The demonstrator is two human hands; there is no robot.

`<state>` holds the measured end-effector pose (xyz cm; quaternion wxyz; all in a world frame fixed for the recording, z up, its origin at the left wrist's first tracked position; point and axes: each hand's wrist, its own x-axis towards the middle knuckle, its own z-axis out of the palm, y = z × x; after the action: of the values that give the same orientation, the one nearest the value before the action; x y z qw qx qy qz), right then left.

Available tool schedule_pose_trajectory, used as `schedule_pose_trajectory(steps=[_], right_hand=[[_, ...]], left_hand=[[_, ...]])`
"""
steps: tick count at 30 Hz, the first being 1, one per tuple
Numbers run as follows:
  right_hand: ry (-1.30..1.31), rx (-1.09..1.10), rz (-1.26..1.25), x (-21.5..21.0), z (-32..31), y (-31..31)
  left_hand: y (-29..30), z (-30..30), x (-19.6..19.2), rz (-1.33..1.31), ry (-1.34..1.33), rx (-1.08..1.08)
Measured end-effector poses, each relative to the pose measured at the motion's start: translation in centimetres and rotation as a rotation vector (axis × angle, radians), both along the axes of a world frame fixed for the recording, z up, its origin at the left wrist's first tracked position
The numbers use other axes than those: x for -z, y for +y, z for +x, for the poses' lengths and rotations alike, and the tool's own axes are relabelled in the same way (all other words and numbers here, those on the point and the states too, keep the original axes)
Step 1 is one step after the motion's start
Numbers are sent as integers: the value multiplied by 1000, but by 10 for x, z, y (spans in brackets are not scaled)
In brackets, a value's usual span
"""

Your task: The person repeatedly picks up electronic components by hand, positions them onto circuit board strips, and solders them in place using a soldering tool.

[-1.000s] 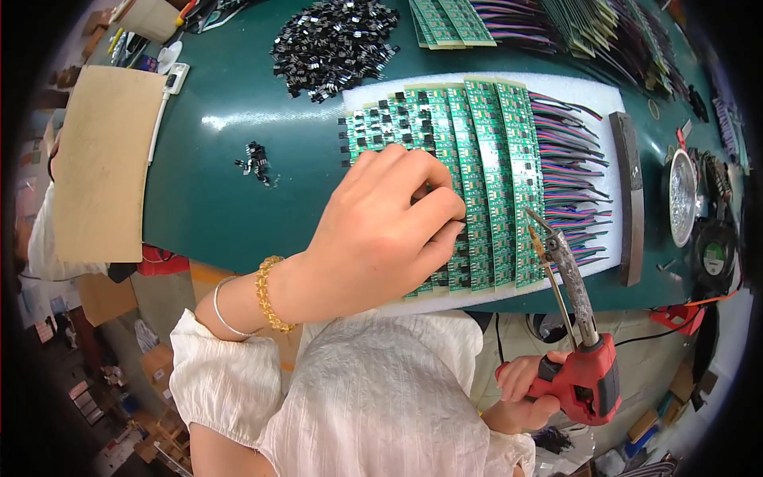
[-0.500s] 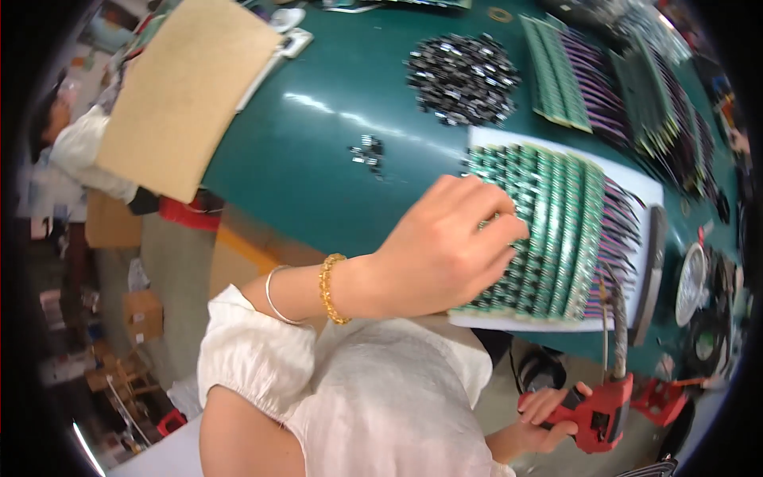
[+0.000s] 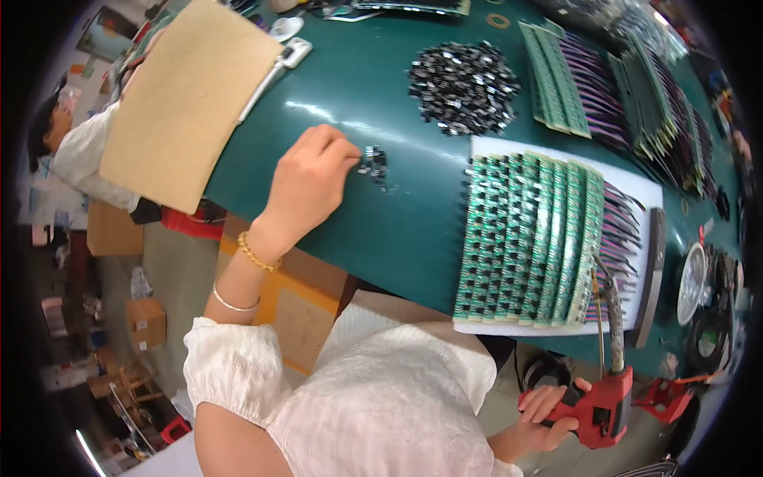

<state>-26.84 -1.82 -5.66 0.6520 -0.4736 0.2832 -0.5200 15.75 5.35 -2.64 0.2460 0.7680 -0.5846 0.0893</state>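
My left hand [image 3: 308, 184] has its fingertips pinched together at the edge of a small pile of black components with shiny metal legs [image 3: 373, 165]. Whether a piece sits between the fingertips I cannot make out. A red soldering gun [image 3: 606, 413] is gripped in my right hand [image 3: 547, 415], its metal tip pointing up beside the boards. Rows of green circuit boards [image 3: 534, 238], with black components along several of them, lie side by side on a white board [image 3: 653, 191]. Dark and pink wires [image 3: 621, 215] run out from their right side.
A large heap of black components [image 3: 462, 86] lies farther back on the green table [image 3: 381, 238]. More wired green boards [image 3: 556, 79] stand at the far right. A brown sheet [image 3: 191, 95] covers the left edge, near another person's white sleeve [image 3: 91, 151]. A solder reel [image 3: 691, 282] stands at right.
My left hand has moved left from over the circuit boards to the small pile, uncovering the boards. My right hand still holds the soldering gun in nearly the same place.
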Motion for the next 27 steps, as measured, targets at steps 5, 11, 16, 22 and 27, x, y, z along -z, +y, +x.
schedule_pose_trajectory(steps=[5,11,16,22,27], right_hand=[[49,-56,39,-11,7,1],[158,-6,217,-32,28,2],[158,-28,141,-26,22,-1],[134,-56,217,-42,43,0],[206,-65,212,-57,54,-4]], left_hand=[[0,4,5,38,-60,-49],[-1,-1,8,-52,116,-212],[-16,-106,-32,-244,392,94],[-38,-192,-28,-285,527,881],[-47,-201,-14,-431,345,952]])
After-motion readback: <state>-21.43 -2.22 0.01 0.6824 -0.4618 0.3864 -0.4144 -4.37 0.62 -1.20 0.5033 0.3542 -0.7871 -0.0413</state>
